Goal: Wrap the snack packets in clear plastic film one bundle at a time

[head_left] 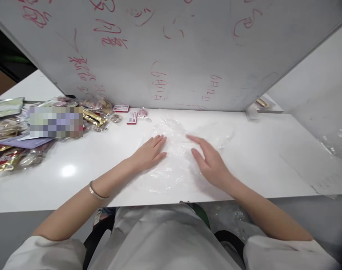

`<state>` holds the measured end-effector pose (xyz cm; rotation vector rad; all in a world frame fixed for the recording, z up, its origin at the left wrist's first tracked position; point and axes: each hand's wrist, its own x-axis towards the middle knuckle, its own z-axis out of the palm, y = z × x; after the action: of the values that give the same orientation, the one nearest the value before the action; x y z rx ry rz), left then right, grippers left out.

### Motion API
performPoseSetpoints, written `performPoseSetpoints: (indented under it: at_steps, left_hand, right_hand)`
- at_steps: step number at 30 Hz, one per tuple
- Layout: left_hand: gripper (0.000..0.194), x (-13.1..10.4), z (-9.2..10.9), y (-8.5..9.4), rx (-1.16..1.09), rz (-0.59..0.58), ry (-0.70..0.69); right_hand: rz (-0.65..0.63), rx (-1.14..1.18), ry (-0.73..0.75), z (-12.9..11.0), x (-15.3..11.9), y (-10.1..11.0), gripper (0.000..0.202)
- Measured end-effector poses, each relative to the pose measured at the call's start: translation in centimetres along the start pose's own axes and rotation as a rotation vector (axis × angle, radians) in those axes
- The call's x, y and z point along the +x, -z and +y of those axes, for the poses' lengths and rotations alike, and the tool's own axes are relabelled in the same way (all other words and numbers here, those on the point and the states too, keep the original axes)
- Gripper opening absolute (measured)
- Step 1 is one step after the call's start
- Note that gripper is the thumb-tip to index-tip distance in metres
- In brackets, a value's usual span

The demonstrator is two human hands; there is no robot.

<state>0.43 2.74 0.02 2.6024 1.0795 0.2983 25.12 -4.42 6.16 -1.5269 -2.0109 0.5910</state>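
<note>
A clear, crinkled plastic bag (171,172) lies spread on the white table in front of me. Flat on its left part rests my left hand (150,153), fingers stretched out and palm down. My right hand (211,161) is over the bag's right side, with thumb and index finger apart and nothing visible between them. Its other fingers are mostly hidden behind the index finger. Whether the right fingertips touch the plastic, I cannot tell.
A whiteboard (176,56) with red writing stands along the table's back edge. Packaged items (13,146) are heaped at the left. Small red-and-white boxes (132,118) lie near the board. A thin clear sheet (314,165) lies at the right end of the white table (83,191).
</note>
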Motion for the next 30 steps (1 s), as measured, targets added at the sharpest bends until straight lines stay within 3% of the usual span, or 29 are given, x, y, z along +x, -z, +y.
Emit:
performPoseSetpoints:
  at_steps: [2, 4, 7, 12, 16, 19, 22, 23, 25, 26, 30]
  left_hand:
    - [0.067, -0.7, -0.6, -0.8, 0.073, -0.016, 0.050]
    - [0.069, -1.7, -0.7, -1.4, 0.121, 0.038, 0.104]
    - [0.070, -3.4, -0.2, -1.9, 0.168, 0.111, 0.192]
    - [0.076, -5.5, 0.5, -1.9, 0.187, 0.132, 0.322]
    - [0.065, -7.4, -0.8, 0.5, 0.122, 0.123, 0.335]
    - [0.046, -10.1, -4.0, 4.5, 0.109, 0.269, 0.513]
    - [0.050, -14.4, -9.0, 9.0, 0.280, 0.586, 0.854]
    - [0.057, -15.9, -10.8, 10.3, 0.303, 0.638, 0.958]
    - [0.065, -18.6, -14.3, 12.2, 0.243, 0.676, 1.101]
    - [0.070, -19.5, -16.0, 12.9, 0.217, 0.673, 1.108]
    - [0.088, -20.4, -21.2, 14.8, 0.176, 0.559, 1.002]
  right_hand:
    - [-0.046, -0.199, -0.192, 3.3, 0.9, -0.4, 0.067]
    - [-0.138, -0.346, -0.281, 6.3, 1.0, -1.4, 0.077]
    - [-0.182, -0.499, -0.215, 9.0, 0.3, -2.8, 0.083]
    - [-0.228, -0.571, -0.030, 9.7, 0.1, -2.9, 0.078]
    - [-0.250, -0.589, 0.095, 9.5, 1.5, -3.4, 0.078]
    - [-0.237, -0.594, 0.150, 9.4, 2.6, -4.2, 0.078]
    - [-0.216, -0.596, 0.194, 9.1, 3.5, -5.0, 0.075]
    - [-0.207, -0.596, 0.204, 9.0, 3.8, -5.2, 0.074]
    - [-0.196, -0.593, 0.215, 8.8, 4.3, -5.5, 0.073]
    - [-0.195, -0.591, 0.218, 8.7, 4.6, -5.7, 0.073]
    - [-0.193, -0.577, 0.224, 8.4, 5.1, -5.9, 0.072]
